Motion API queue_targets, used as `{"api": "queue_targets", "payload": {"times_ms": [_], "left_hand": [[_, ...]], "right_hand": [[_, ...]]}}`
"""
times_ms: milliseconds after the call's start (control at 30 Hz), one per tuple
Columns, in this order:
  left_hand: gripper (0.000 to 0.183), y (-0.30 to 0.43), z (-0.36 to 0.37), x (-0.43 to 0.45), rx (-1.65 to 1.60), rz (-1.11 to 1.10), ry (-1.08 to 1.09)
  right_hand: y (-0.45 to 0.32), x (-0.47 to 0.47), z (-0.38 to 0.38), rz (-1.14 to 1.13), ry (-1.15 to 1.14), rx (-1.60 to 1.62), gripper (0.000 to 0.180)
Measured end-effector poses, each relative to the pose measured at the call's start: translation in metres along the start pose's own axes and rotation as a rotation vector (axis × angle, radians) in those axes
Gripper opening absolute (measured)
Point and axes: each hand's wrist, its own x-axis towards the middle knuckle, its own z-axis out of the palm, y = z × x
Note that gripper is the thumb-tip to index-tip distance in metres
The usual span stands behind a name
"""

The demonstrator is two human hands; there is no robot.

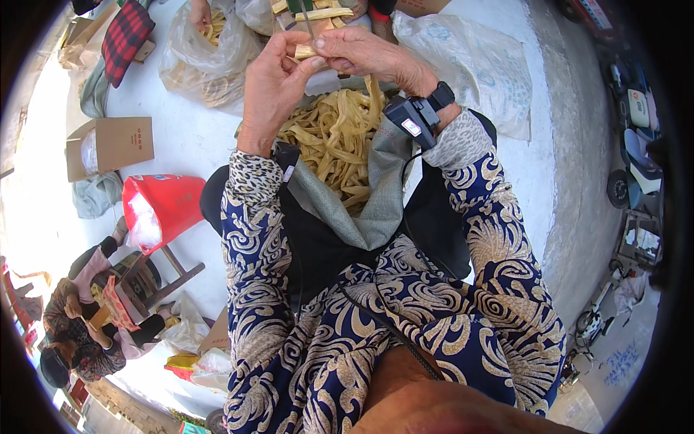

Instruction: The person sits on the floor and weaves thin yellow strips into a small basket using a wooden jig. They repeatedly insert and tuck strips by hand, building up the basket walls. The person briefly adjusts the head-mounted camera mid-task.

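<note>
At the top of the head view both hands meet over an open woven sack (pixel 353 227) full of long, flat, yellowish dried strips (pixel 339 144). My left hand (pixel 282 76) and my right hand (pixel 352 51) pinch a short, pale yellow folded piece (pixel 304 51) between them. A thin metal blade (pixel 307 20) stands upright just behind the fingertips; whether a finger touches it cannot be told. One long strip (pixel 374 95) hangs below my right hand into the sack. More cut yellow pieces (pixel 324 14) lie on a board beyond the hands.
A clear plastic bag (pixel 190 59) of strips stands upper left, with another person's hand (pixel 200 15) at it. Left are a cardboard box (pixel 124 146), a red bag (pixel 173 206) and a wooden stool (pixel 173 276); a seated person (pixel 81 331) works lower left. A white woven sack (pixel 471 70) lies upper right.
</note>
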Motion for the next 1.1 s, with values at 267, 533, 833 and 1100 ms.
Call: {"api": "queue_targets", "payload": {"times_ms": [267, 533, 833, 1100], "left_hand": [[0.008, -0.017, -0.019, 0.009, 0.398, 0.174, 0.327], [0.009, -0.008, -0.003, 0.004, 0.123, 0.151, 0.1], [0.009, -0.007, 0.007, 0.015, 0.371, 0.499, 0.262], [0.005, -0.013, 0.012, 0.008, -0.007, 0.156, 0.161]], "right_hand": [[-0.012, -0.008, -0.017, -0.024, -0.003, 0.044, 0.038], [-0.021, -0.013, -0.022, -0.244, 0.178, 0.711, 0.022], [-0.014, -0.006, 0.007, -0.201, 0.032, -0.262, 0.049], [-0.003, 0.0, 0.009, -0.153, 0.211, -0.302, 0.026]]}}
